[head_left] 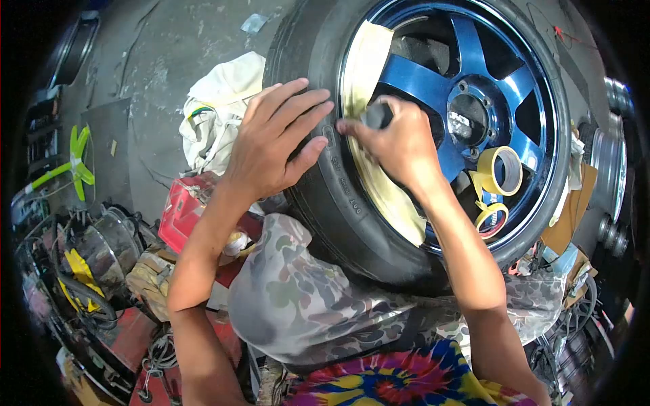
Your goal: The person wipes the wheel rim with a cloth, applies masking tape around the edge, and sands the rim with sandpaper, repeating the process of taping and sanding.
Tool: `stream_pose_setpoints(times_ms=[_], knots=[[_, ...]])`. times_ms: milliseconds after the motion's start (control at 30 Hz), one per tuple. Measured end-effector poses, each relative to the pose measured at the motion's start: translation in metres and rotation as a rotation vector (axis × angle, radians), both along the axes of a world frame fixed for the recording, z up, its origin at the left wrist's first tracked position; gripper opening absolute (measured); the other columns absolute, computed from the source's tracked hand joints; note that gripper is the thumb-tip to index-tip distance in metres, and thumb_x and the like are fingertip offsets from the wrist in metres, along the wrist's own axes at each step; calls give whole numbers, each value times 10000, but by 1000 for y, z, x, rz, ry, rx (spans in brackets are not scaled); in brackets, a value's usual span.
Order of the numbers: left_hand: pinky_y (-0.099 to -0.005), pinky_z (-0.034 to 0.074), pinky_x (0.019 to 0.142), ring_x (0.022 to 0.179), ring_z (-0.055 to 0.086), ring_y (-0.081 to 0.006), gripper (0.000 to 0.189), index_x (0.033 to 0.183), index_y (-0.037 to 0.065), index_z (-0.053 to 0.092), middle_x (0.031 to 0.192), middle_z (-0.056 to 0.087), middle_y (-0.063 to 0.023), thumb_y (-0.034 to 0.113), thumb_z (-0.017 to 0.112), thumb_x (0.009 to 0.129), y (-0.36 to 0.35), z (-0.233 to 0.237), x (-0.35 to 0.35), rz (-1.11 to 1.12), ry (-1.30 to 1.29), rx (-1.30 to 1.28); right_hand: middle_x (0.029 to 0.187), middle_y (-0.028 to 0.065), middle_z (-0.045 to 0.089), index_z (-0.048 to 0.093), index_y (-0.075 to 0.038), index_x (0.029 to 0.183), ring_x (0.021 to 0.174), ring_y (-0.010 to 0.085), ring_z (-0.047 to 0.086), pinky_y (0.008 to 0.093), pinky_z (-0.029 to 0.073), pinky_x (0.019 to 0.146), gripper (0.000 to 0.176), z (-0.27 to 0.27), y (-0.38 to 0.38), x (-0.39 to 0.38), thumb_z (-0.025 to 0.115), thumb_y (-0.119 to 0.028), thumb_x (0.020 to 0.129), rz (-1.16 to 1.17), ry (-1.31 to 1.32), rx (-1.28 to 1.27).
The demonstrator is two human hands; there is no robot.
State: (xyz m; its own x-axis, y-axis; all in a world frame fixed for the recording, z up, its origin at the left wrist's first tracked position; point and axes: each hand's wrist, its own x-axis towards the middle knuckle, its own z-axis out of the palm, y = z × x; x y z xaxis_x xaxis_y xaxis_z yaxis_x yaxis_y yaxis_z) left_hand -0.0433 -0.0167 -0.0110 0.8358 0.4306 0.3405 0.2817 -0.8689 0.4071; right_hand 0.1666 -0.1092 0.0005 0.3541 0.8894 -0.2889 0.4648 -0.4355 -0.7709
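A blue spoked wheel [467,34] with a black tyre [305,61] leans in front of my knees. Pale yellow masking tape [389,193] covers the left part of its rim, beside the tyre's sidewall. Pinched in my right hand [406,142] is a small grey piece [374,116], held against the taped rim and blurred by motion; I cannot tell exactly what it is. My left hand [274,139] lies open with fingers extended over the tyre's left side. Two rolls of yellow tape, a larger roll [516,170] and a smaller roll [502,218], rest among the lower spokes.
White cloth [227,84] lies on the concrete floor [162,54] left of the tyre. A red box [177,215] stands below it. Cables and a metal drum-like part [112,240] crowd the lower left. Cardboard [575,206] and other wheels [609,169] are at the right.
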Motion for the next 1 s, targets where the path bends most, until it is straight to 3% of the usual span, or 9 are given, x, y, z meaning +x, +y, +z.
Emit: stream_pose_setpoints(times_ms=[33, 67, 100, 333, 433, 533, 767, 833, 1000], knots=[[-508, 408, 1124, 1359, 538, -341, 410, 1317, 57, 686, 1411, 635, -82, 253, 642, 959, 2, 3, 3, -4, 12, -1, 688, 107, 719, 727, 21, 891, 565, 171, 663, 334, 529, 580, 377, 8, -10, -2, 923, -284, 788, 9, 13, -29], [-519, 387, 1146, 1389, 510, -335, 437, 1345, 61, 668, 1443, 613, -71, 262, 640, 957, 4, 5, 7, -33, 65, 7, 836, 237, 741, 777, -45, 968, 824, 400, 749, 470, 570, 741, 366, 11, -19, -2, 890, -342, 786, 55, -50, -27], [-531, 367, 1169, 1419, 481, -328, 465, 1373, 65, 650, 1474, 591, -60, 271, 637, 956, 5, 8, 10, -62, 114, 16, 854, 253, 738, 764, -30, 1010, 845, 415, 745, 471, 570, 749, 402, 22, -29, 0, 892, -338, 786, 83, -39, -196], [-518, 352, 1187, 1432, 458, -319, 495, 1387, 37, 624, 1486, 574, -72, 304, 645, 970, 2, 4, 15, -95, 173, 135, 960, 223, 698, 603, 21, 1179, 869, 420, 680, 460, 537, 834, 402, 23, -67, 9, 734, -288, 958, 9, 126, -121], [-505, 351, 1189, 1420, 467, -320, 493, 1377, 32, 628, 1467, 587, -83, 303, 655, 966, -9, 3, 10, -113, 149, 119, 923, 179, 695, 588, 26, 1154, 830, 308, 700, 417, 542, 796, 250, 7, -70, 2, 652, -170, 1014, 56, -45, 99], [-502, 350, 1191, 1410, 478, -321, 477, 1349, 38, 641, 1436, 606, -81, 306, 665, 955, -24, 1, 1, -124, 121, 90, 858, 87, 695, 587, 16, 1069, 769, 131, 698, 322, 540, 711, 161, 14, -61, -10, 692, -52, 969, -165, 323, 84], [-510, 359, 1182, 1401, 488, -326, 443, 1318, 49, 651, 1394, 616, -81, 278, 686, 940, -9, -9, 6, -130, 42, 102, 828, 95, 645, 514, -6, 971, 779, 173, 659, 349, 522, 734, 232, 5, -53, -8, 715, -121, 975, -124, 193, 170], [-510, 362, 1179, 1397, 490, -327, 441, 1319, 47, 649, 1389, 617, -83, 274, 687, 943, 2, -10, 11, -122, 1, 119, 821, 119, 610, 506, -7, 973, 773, 220, 629, 381, 512, 737, 243, 6, -48, -12, 713, -135, 976, -9, -35, 255], [-494, 360, 1183, 1408, 481, -310, 427, 1306, 65, 660, 1406, 611, -71, 307, 685, 956, 28, -10, 25, -102, 67, 183, 996, 163, 563, 601, 14, 1008, 869, 336, 612, 401, 515, 772, 209, 0, -41, -19, 755, -87, 910, 141, -338, 413]])
